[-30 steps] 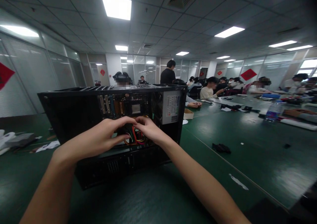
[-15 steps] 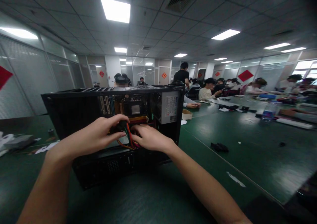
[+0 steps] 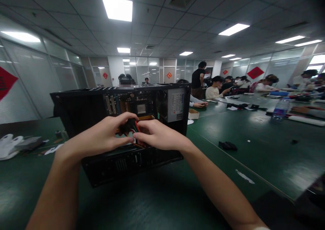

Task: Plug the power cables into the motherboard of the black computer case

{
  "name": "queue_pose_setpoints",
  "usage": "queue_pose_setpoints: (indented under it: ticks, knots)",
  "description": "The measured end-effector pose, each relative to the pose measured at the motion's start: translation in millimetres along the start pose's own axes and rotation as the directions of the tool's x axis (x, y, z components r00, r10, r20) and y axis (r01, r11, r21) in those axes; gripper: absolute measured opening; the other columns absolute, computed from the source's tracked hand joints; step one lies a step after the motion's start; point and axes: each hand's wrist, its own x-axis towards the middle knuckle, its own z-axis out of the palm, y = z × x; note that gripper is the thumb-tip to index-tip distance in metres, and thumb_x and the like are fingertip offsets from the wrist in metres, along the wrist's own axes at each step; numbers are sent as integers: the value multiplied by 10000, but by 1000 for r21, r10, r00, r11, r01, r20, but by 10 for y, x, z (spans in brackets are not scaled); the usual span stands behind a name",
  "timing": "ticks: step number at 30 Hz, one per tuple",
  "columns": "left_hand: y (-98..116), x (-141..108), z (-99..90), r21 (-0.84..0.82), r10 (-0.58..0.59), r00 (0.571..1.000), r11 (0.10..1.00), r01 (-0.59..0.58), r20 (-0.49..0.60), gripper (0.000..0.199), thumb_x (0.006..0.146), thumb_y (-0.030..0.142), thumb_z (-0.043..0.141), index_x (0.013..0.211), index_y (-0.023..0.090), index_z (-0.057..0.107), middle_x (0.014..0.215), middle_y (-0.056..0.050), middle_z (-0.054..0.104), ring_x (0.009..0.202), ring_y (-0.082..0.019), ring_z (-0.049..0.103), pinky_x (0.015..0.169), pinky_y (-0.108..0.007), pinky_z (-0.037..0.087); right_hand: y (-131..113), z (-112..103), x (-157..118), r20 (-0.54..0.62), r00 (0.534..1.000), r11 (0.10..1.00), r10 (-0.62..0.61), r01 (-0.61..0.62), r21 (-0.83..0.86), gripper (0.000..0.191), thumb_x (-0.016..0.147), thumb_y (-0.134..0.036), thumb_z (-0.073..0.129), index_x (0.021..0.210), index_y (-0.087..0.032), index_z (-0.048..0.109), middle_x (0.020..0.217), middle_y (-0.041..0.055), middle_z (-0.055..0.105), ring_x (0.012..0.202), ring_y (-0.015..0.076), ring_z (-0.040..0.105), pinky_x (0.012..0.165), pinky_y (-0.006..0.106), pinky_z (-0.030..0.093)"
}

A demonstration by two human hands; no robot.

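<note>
Since the earlier frame, a closing-in of the right hand toward the left hand, thumb now over the wires, and a shift to the right for the standing person beyond. Between both hands, the cable bundle, inside the open-sided computer case. On its left side, the left hand, half curled, with thumb and fingers around the bundle; on its right, the right hand, nearly closed, with the wires between thumb and fingers. Just behind, the motherboard, with the power supply to the right. Beneath the case, the green worktop. Farther right, a small box, crumpled black item and plastic bottle; to the left, a grey block beside a white bag.
</note>
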Motion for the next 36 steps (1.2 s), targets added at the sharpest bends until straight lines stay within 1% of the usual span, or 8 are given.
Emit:
queue_pose_setpoints:
  ticks: [2, 5, 13, 17, 22, 26, 30, 36]
  knots:
    - [6, -19, -3, -14, 18, 1000, 1000, -18, 5, 581, 874, 445, 646, 1397, 237, 501, 1210, -92, 695, 1022, -228, 682, 838, -293, 556, -11, -4, 1, -46, 999, 999, 13, -11, 31, 244, 966, -368, 541, 853, -160, 598, 751, -10, 608, 679, 120, 538, 601, 232, 363]
    - [0, -27, -15, -20, 30, 999, 999, -30, -13, 566, 883, 392, 645, 1410, 247, 496, 1230, -90, 688, 1039, -221, 676, 847, -288, 553, -51, -16, -12, -93, 995, 996, 46, -38, 82, 251, 981, -358, 508, 829, -170, 577, 703, -24, 589, 642, 107, 525, 589, 230, 346]
    - [58, 20, -9, 40, 49, 989, 998, -44, -143, 534, 894, 359, 617, 1402, 220, 528, 983, -50, 730, 853, -175, 687, 736, -245, 538, -16, 2, 21, -163, 982, 977, 93, -59, 204, 279, 960, -381, 523, 822, -157, 616, 723, -3, 602, 621, 113, 535, 558, 232, 366]
    - [80, 28, 5, 75, 73, 983, 995, -61, -168, 548, 881, 311, 619, 1412, 206, 533, 976, -46, 724, 812, -160, 674, 736, -243, 532, 55, 42, 81, -217, 970, 958, 109, -44, 283, 305, 935, -402, 550, 764, -155, 607, 648, -16, 561, 584, 113, 514, 537, 232, 368]
    - [63, 65, 40, 127, 82, 972, 990, -55, -220, 528, 888, 346, 612, 1392, 195, 561, 1012, -58, 724, 816, -170, 673, 778, -274, 539, 111, 69, 128, -234, 967, 942, 100, -17, 336, 343, 919, -438, 557, 744, -150, 617, 672, -4, 584, 611, 117, 522, 572, 241, 398]
    - [20, 99, 82, 142, 109, 969, 987, -78, -221, 518, 901, 376, 591, 1382, 186, 567, 953, -56, 722, 770, -169, 666, 739, -274, 534, 101, 55, 104, -203, 971, 944, 129, -58, 326, 348, 914, -452, 564, 760, -145, 621, 666, -5, 582, 611, 117, 523, 558, 235, 380]
    - [-10, 135, 119, 160, 128, 969, 983, -95, -213, 513, 904, 383, 577, 1375, 180, 565, 818, -25, 693, 670, -144, 630, 664, -248, 503, 60, 42, 73, -160, 974, 957, 160, -113, 266, 266, 893, -401, 607, 832, -143, 625, 672, -12, 588, 613, 114, 528, 563, 229, 385]
    - [25, 155, 112, 148, 105, 963, 987, -70, -247, 532, 874, 407, 591, 1350, 169, 574, 731, 0, 649, 601, -122, 582, 594, -218, 455, -15, 30, 111, -197, 970, 973, 144, -103, 205, 176, 895, -309, 554, 911, -147, 620, 725, -16, 589, 639, 114, 519, 564, 228, 366]
